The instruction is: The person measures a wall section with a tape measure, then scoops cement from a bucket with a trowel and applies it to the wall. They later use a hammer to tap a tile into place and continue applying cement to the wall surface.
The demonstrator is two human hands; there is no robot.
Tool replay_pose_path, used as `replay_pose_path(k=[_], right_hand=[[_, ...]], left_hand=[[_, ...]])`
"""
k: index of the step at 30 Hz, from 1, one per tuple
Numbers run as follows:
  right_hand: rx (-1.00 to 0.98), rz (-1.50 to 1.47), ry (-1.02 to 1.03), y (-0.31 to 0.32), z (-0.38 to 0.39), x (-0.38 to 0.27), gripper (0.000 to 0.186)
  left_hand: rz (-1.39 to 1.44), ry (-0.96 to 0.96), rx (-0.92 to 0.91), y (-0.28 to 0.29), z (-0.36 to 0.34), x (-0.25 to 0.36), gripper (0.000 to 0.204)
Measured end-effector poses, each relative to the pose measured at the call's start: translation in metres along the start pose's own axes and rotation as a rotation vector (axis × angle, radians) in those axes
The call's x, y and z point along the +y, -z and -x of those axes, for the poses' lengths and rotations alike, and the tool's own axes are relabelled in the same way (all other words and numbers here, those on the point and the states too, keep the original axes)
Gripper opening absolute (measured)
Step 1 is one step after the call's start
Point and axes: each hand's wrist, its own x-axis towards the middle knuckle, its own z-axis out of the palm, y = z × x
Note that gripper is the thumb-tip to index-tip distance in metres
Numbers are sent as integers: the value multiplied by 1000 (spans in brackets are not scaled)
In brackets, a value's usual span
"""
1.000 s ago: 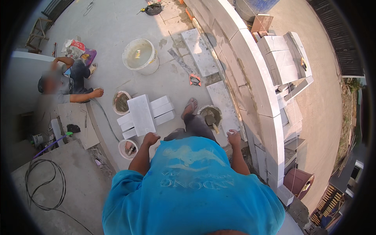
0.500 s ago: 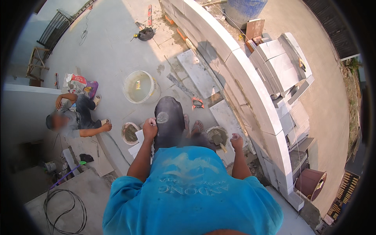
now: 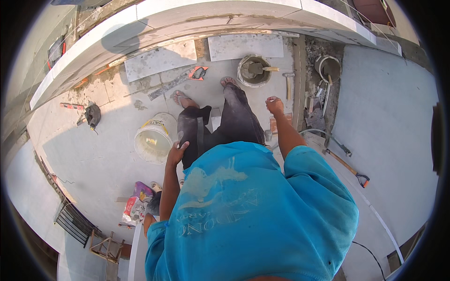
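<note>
My left hand (image 3: 177,152) rests against my dark trousers at the left thigh. Its fingers are curled, and what they hold, if anything, is hidden. My right hand (image 3: 274,105) hangs in the air right of my legs, its fingers folded in with nothing showing in them. Beyond it stands a bucket (image 3: 253,85) of grey mortar with a wooden-handled tool (image 3: 271,69) in it. A hammer (image 3: 288,87) lies right of that bucket. Left of my legs is a white bucket (image 3: 164,123) of cloudy liquid. A handsaw (image 3: 198,73) with an orange handle lies ahead of my feet.
A low wall (image 3: 187,13) of pale blocks curves across the far side, with flat slabs (image 3: 246,48) before it. Another bucket (image 3: 318,70) stands at the right, near a long-handled tool (image 3: 347,165). Another person's arm (image 3: 148,222) shows lower left, below bags (image 3: 133,210).
I have turned right, so the wall now crosses the top of the view. My left hand stays by my thigh; my right hand's fingers are more folded. The other person is now mostly hidden.
</note>
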Motion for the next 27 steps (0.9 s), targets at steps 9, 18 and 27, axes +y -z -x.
replay_pose_path(k=[9, 18, 27], right_hand=[[19, -109, -166, -101, -55, 46, 38], [326, 339, 62, -28, -287, 51, 94], [-466, 459, -59, -75, -314, -27, 60]], left_hand=[[-333, 184, -12, -7, 1, 10, 104], [-443, -287, 251, -132, -177, 63, 64], [523, -222, -76, -411, -466, 200, 71]])
